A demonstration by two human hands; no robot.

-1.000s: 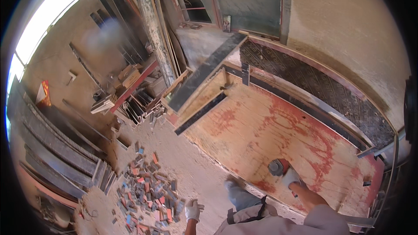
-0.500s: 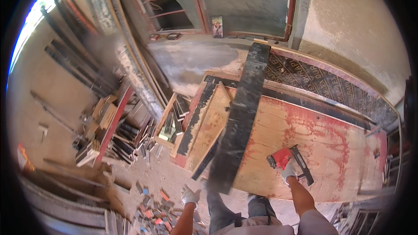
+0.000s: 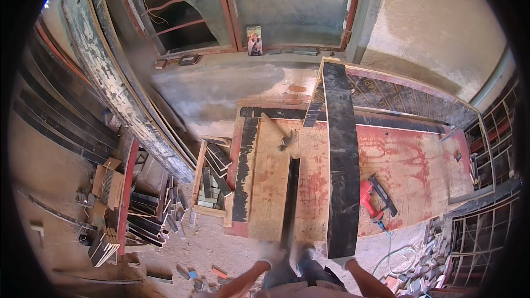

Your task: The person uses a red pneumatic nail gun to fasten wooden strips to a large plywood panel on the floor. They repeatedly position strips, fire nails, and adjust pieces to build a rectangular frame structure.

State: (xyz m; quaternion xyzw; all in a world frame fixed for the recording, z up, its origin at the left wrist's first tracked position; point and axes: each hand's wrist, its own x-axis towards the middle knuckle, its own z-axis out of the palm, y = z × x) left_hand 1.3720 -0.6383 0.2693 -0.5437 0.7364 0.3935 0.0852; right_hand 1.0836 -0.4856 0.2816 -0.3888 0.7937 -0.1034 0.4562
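Blur softens your left hand [image 3: 273, 259], gloved in white beside the near end of a narrow dark strip [image 3: 291, 198]; whether it is closed on the strip or merely next to it, you cannot tell. Your right hand [image 3: 346, 261] is at the near end of the wide black plank [image 3: 343, 171], its fingers mostly hidden there, so its grip cannot be made out either. That plank spans the plywood sheet [image 3: 397, 160], covering a band of it; its far end is by the upright printed panel [image 3: 386, 95].

Left of the sheet, a shallow wooden box [image 3: 197, 187] holds dark strips lying across pale blocks. Farther left, an open cardboard box [image 3: 101, 181] contains something ridged, too small for you to identify.

The plank is flat, straight and scuffed, with a pale edge; the plywood bears blotchy red smears. Right of the plank lies a red-and-black nail gun [image 3: 368, 200] with a bluish hose fitting [image 3: 380, 224]. A wooden-handled hammer [image 3: 274, 126] rests on the sheet's left part.
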